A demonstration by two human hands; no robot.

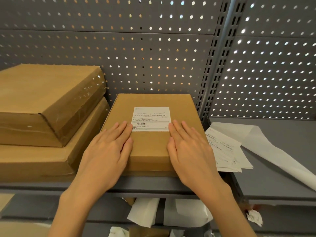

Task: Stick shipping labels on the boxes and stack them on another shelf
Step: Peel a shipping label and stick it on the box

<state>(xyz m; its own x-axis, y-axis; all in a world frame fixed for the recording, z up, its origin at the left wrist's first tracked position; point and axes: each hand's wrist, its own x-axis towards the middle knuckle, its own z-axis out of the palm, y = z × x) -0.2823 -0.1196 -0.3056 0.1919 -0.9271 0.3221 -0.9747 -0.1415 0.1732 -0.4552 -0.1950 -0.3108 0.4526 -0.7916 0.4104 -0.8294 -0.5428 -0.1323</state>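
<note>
Flat cardboard box (153,134) at frame centre on the grey shelf (153,185), front edge just behind the shelf lip, white shipping label (151,118) stuck on its top face. Left hand (109,147) and right hand (189,147) both flat, fingers straight, pressing the box top at the label's lower corners. Stacked boxes (47,117) close at left, upright post (210,65) just behind at right, loose label sheets (224,149) beyond, at right of frame.

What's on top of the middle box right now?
A white label is on the box; the left hand and right hand lie flat either side, covering its lower corners.
</note>
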